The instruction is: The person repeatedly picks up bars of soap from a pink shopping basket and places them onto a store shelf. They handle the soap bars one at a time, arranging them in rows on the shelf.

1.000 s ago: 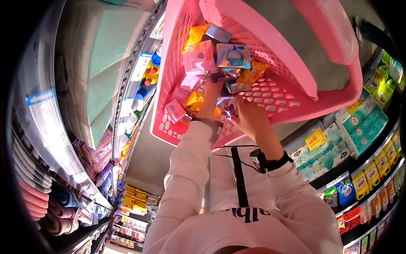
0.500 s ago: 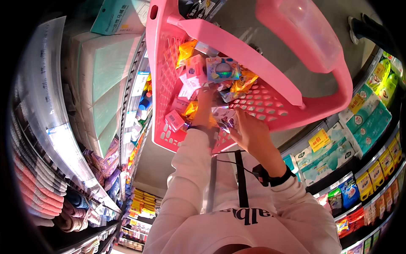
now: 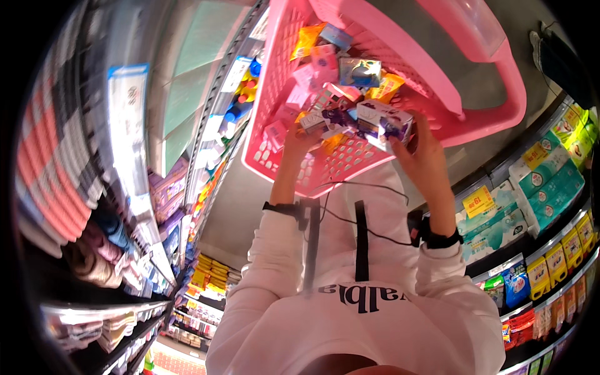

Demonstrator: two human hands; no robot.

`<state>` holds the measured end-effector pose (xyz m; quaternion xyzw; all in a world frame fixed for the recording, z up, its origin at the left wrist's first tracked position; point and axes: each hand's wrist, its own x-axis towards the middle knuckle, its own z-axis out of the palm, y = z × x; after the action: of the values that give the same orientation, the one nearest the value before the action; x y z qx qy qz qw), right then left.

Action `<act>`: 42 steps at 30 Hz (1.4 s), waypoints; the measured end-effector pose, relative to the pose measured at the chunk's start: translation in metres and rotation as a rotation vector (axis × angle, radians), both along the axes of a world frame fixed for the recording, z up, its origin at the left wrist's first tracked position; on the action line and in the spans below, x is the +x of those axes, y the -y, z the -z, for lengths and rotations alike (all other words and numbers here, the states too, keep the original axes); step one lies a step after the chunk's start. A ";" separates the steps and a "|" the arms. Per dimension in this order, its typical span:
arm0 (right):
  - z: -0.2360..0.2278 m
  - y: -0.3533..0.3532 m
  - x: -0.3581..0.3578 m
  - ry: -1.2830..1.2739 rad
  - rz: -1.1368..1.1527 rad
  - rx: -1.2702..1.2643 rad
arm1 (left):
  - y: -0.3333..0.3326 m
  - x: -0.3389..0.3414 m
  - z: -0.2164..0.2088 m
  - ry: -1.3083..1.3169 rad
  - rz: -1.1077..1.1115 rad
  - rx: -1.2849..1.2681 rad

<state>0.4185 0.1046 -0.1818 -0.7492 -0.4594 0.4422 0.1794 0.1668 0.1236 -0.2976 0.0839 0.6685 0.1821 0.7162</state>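
A pink shopping basket (image 3: 258, 145) with latticed walls lies in front of me, holding several small packages. My left hand (image 3: 298, 142) is closed on a small white-and-purple box (image 3: 310, 121) at the basket's near left side. My right hand (image 3: 420, 145) grips a larger-looking white-and-purple soap box (image 3: 382, 120), thumb on its near face, over the basket's near right part. Between the hands are more purple-printed packs, partly overlapped. Farther in lie pink boxes (image 3: 323, 57), a shiny blue-green box (image 3: 360, 72) and orange packets (image 3: 307, 41).
Shelves on the left hold folded striped towels (image 3: 53, 150) and colourful bottles (image 3: 237, 111). On the right shelf are teal tissue packs (image 3: 550, 181) and yellow packs (image 3: 558, 259). A person's dark-clothed leg (image 3: 559, 65) shows at the far right. A black cable (image 3: 375, 233) crosses my front.
My left hand has come back from deep among the packages and now grips a box. My right hand has moved up and right, holding a soap box. The basket appears shifted right.
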 end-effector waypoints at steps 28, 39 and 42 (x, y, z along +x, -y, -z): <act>-0.273 0.017 -0.087 -0.751 -0.346 0.204 | 0.045 -0.109 -0.410 0.195 0.494 0.885; -0.515 -0.063 -0.228 0.117 -0.517 1.495 | 0.124 -0.215 -0.497 0.157 -0.201 1.226; -0.544 -0.079 -0.280 0.285 -0.679 1.583 | 0.156 -0.232 -0.496 0.070 -0.357 1.235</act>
<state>0.1385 0.1834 0.3617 -0.2752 -0.8480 -0.0752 0.4466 -0.0653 -0.0323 0.1984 0.3622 0.4204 0.6525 0.5161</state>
